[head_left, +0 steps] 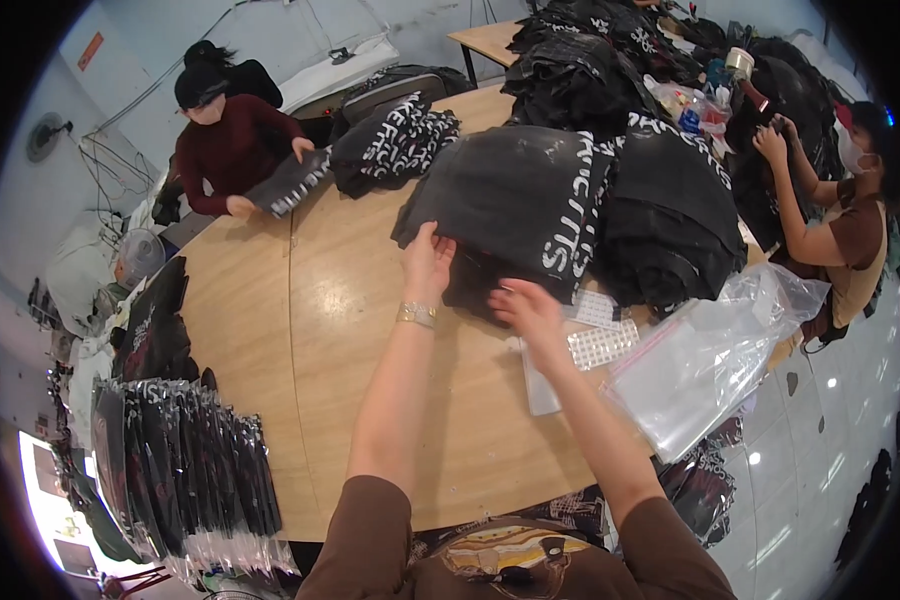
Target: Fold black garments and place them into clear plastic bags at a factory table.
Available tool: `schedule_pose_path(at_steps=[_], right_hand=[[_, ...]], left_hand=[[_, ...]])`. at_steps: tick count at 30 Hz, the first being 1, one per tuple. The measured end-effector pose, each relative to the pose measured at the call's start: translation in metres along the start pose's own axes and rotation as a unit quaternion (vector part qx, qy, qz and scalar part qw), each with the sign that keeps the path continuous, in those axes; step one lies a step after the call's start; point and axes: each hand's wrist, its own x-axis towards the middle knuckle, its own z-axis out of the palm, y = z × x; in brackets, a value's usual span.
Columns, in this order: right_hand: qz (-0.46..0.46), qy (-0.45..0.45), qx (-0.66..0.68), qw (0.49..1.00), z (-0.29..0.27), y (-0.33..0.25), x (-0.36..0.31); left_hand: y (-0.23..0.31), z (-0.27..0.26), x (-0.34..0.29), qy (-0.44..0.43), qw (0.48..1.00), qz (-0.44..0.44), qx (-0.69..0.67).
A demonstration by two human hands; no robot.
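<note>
Pinching the near left edge of a folded black garment (500, 180), the left hand (427, 262) appears to have its thumb on top and its fingers turned under, a hold that probably stops the layers sliding apart. The garment lies on top of a pile on the wooden table (340, 340), straight in front of the person, its white lettering running down the right side. The right hand (533, 315) is half open, fingers loosely curled and slightly blurred, close to the pile's near edge; whether it touches cloth, I cannot tell. Just beside that hand lie dotted sheets (602, 345), and to their right clear plastic bags (705, 360), probably set there for easy reach. A second black pile (670, 215) sits against the first on the right, perhaps to save table space. Packed garments (185, 460) stand upright in a row at lower left, apparently leaning together for support.
</note>
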Motion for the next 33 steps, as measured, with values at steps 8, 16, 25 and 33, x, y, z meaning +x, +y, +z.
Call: schedule_pose_path(at_steps=[8, 16, 25, 33], right_hand=[[0.154, 0.092, 0.262, 0.948, 0.102, 0.027, 0.102], [0.082, 0.133, 0.245, 0.957, 0.046, 0.048, 0.014], [0.039, 0.187, 0.188, 0.963, 0.010, 0.056, -0.031], [0.024, 0.216, 0.153, 0.964, 0.002, 0.055, -0.057]], left_hand=[[-0.002, -0.016, -0.016, 0.035, 0.945, 0.148, 0.291], [-0.002, -0.067, -0.057, 0.057, 0.844, 0.340, 0.410], [0.054, 0.003, 0.043, 0.004, 0.599, 0.422, 0.680], [0.082, -0.053, -0.006, -0.106, 0.674, 0.285, 0.673]])
